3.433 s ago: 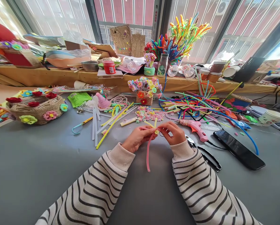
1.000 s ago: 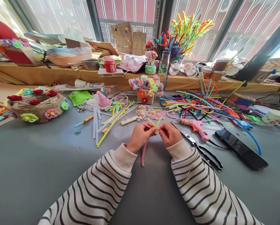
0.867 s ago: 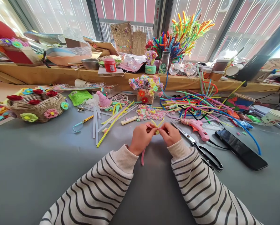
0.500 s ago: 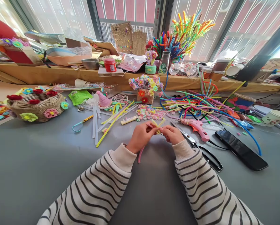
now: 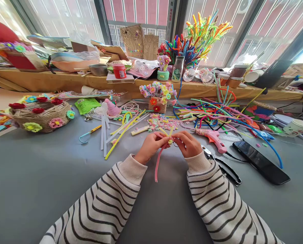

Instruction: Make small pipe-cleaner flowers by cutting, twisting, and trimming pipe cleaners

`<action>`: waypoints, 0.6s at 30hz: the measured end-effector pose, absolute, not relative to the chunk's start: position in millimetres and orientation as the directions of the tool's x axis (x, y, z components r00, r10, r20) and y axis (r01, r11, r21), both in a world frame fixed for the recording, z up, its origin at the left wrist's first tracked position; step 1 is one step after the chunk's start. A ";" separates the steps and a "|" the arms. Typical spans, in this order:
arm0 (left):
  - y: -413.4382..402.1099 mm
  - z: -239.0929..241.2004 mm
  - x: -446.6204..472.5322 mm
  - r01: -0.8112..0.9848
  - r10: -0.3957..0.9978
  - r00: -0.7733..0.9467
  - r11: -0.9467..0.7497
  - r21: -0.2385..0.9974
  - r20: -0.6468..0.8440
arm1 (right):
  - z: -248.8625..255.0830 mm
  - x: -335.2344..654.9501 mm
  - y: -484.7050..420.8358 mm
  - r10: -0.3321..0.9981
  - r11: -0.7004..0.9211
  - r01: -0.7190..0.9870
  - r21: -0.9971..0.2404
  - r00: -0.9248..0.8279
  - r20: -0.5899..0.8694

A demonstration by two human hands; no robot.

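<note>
Over the grey table (image 5: 39,183), my left hand (image 5: 150,147) and my right hand (image 5: 188,144) meet fingertip to fingertip. Both pinch a small piece made of a pink pipe cleaner (image 5: 157,162) and a yellow pipe cleaner (image 5: 168,133). The pink stem hangs down from my left fingers towards me. Two short yellow ends stick up between the hands, above a small yellow coil. Both arms wear striped sleeves.
Black scissors (image 5: 222,167), a pink glue gun (image 5: 213,137) and a black phone (image 5: 260,162) lie to the right. A heap of coloured pipe cleaners (image 5: 214,113) spreads behind them. A rope basket with flowers (image 5: 41,113) stands at left; glue sticks (image 5: 102,130) lie beyond my hands.
My hands stay together, turning the piece. The pink stem swung left, then back to hang nearly straight and longer below my left hand.
</note>
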State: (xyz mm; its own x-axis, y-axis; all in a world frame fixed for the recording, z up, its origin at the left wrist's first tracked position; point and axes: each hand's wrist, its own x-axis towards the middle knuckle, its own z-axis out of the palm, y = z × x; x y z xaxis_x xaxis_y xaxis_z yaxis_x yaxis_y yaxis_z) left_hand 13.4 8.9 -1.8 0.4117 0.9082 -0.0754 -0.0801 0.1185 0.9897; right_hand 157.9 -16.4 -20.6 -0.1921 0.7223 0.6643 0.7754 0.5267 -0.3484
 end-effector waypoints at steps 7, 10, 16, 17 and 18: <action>7.4 0.7 11.9 -0.060 0.896 0.419 0.189 0.980 -0.147 | -21.8 156.3 -18.4 0.705 0.515 0.812 -0.276 -0.217 0.676; 6.6 0.3 11.9 -0.057 0.890 0.434 0.182 0.982 -0.140 | -22.1 157.6 -17.4 0.716 0.501 0.829 -0.251 -0.234 0.657; 8.9 -5.3 13.6 -0.021 0.920 0.391 0.045 0.999 -0.033 | -19.3 158.1 -17.6 0.771 0.477 0.831 -0.287 -0.237 0.591; 9.5 -6.9 13.7 0.001 0.923 0.384 -0.007 1.000 0.006 | -19.0 156.5 -18.0 0.784 0.463 0.822 -0.333 -0.204 0.587; 9.8 -8.4 13.7 0.031 0.924 0.379 -0.068 0.997 0.051 | -18.8 154.5 -18.3 0.798 0.451 0.805 -0.385 -0.169 0.579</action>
